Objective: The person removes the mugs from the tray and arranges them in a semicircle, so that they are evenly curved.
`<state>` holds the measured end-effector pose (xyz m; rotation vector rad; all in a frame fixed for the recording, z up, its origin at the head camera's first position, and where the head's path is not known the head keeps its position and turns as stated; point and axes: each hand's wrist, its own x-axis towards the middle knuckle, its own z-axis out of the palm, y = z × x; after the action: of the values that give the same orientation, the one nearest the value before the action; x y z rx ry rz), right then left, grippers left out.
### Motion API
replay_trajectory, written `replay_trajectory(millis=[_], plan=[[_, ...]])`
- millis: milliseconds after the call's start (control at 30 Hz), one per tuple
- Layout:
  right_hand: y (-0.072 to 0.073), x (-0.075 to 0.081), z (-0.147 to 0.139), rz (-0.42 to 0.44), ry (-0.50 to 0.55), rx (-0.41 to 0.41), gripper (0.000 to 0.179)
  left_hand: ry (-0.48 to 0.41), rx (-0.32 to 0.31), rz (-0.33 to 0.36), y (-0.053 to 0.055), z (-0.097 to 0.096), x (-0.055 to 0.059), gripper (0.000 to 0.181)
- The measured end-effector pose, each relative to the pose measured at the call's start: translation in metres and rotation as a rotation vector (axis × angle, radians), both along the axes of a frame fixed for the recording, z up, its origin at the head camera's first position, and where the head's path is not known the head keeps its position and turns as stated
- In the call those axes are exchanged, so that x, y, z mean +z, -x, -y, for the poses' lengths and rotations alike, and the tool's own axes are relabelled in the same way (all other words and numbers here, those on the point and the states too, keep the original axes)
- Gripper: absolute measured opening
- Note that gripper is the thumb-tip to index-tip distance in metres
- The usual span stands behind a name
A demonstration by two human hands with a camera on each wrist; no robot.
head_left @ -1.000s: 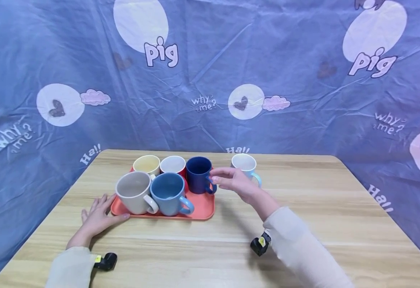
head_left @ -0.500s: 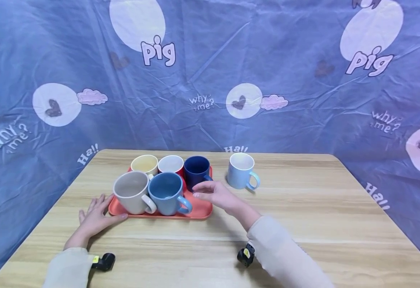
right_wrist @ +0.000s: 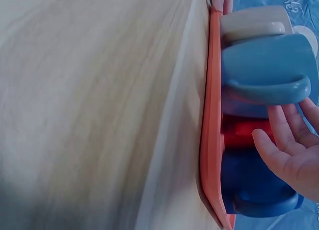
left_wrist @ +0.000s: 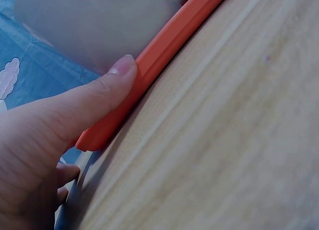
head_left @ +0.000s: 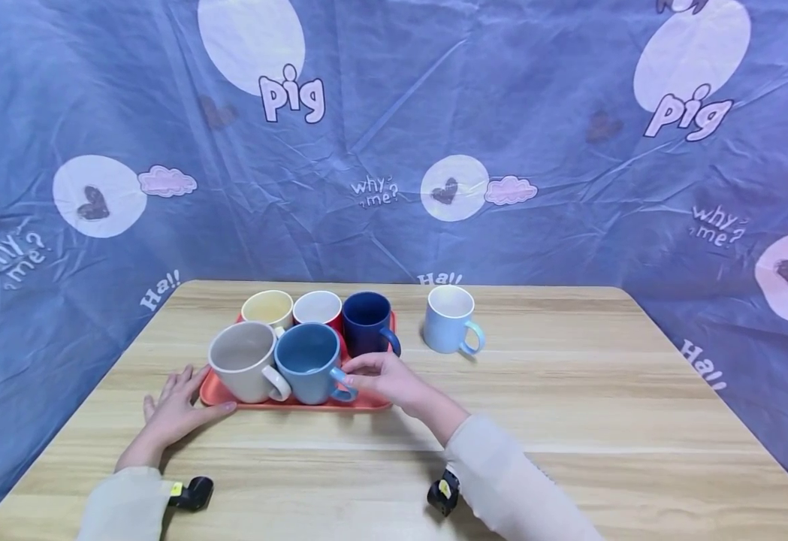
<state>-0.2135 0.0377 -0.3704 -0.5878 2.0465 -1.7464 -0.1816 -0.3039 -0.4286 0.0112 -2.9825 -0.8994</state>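
On an orange-red tray (head_left: 372, 401) stand several mugs. The two at its front are a grey-white mug (head_left: 243, 368) and a two-tone blue mug (head_left: 307, 368), handles turned right. Behind them are a pale yellow mug (head_left: 268, 308), a red mug with a white inside (head_left: 319, 308) and a dark blue mug (head_left: 366, 323). My right hand (head_left: 390, 381) is at the two-tone blue mug's handle (right_wrist: 271, 90), fingertips right by it, thumb apart. With fingers spread, my left hand (head_left: 176, 412) rests at the tray's left front corner, its thumb (left_wrist: 117, 73) against the rim.
A light blue mug (head_left: 449, 323) stands alone on the wooden table (head_left: 569, 406), right of the tray. A printed blue cloth (head_left: 380, 113) hangs behind the table and along both sides. Each wrist wears a small black camera (head_left: 194, 494).
My right hand has come from the dark blue mug's handle leftward and nearer, to the two-tone blue mug's handle. My left hand stays at the tray corner. The view has shifted slightly.
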Motion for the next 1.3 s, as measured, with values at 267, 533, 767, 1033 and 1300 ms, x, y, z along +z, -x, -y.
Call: replay_trajectory(millis=[267,533,767,1033,1300], plan=[[-0.004,-0.002,0.007,0.041,0.038,-0.042,0.02,0.004,-0.002,-0.006,-0.001,0.0,0.0,0.095],[-0.012,0.004,0.012,0.082,0.049,-0.101,0.017,-0.001,-0.004,-0.012,-0.001,0.0,0.001,0.095],[-0.024,0.018,0.013,0.032,0.026,-0.125,0.017,-0.002,-0.004,-0.013,-0.001,-0.001,0.001,0.095],[-0.03,0.018,0.018,-0.083,-0.015,-0.203,0.012,0.002,-0.003,-0.009,0.001,0.001,0.0,0.095],[-0.024,-0.001,0.022,-0.116,-0.005,-0.256,0.008,0.0,-0.005,-0.007,0.0,0.001,0.0,0.095]])
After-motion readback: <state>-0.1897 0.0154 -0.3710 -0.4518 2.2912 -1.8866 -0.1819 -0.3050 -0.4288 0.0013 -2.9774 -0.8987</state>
